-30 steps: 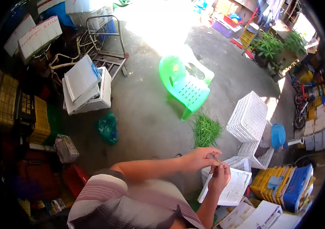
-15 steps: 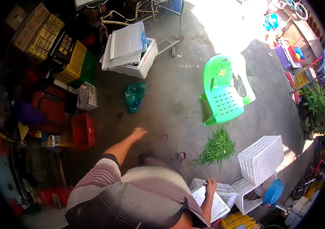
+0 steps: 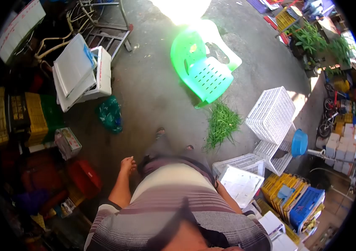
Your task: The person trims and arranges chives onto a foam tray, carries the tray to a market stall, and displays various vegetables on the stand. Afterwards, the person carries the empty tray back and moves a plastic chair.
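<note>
My left hand (image 3: 128,164) hangs beside my hip with its fingers curled in, and nothing shows in it. The red bin (image 3: 85,179) is the nearest thing on that side. My right forearm (image 3: 227,193) runs down along my other side, but its hand is hidden behind my shirt. Beside that arm lies a white box or lid (image 3: 241,184). On the concrete floor in front of me rests a heap of cut green stalks (image 3: 223,125), close to a green plastic chair (image 3: 207,75).
White plastic crates (image 3: 272,115) stand at the right with a blue basin (image 3: 299,142). Yellow crates (image 3: 284,192) are stacked below them. To the left are a foam box (image 3: 102,75) with lids and a green plastic bag (image 3: 110,115). Potted plants (image 3: 309,37) line the far right.
The view has turned to the right, so the chair, stalks and foam box sit further left. My left hand has dropped back beside my body. My right hand has gone out of sight behind my shirt.
</note>
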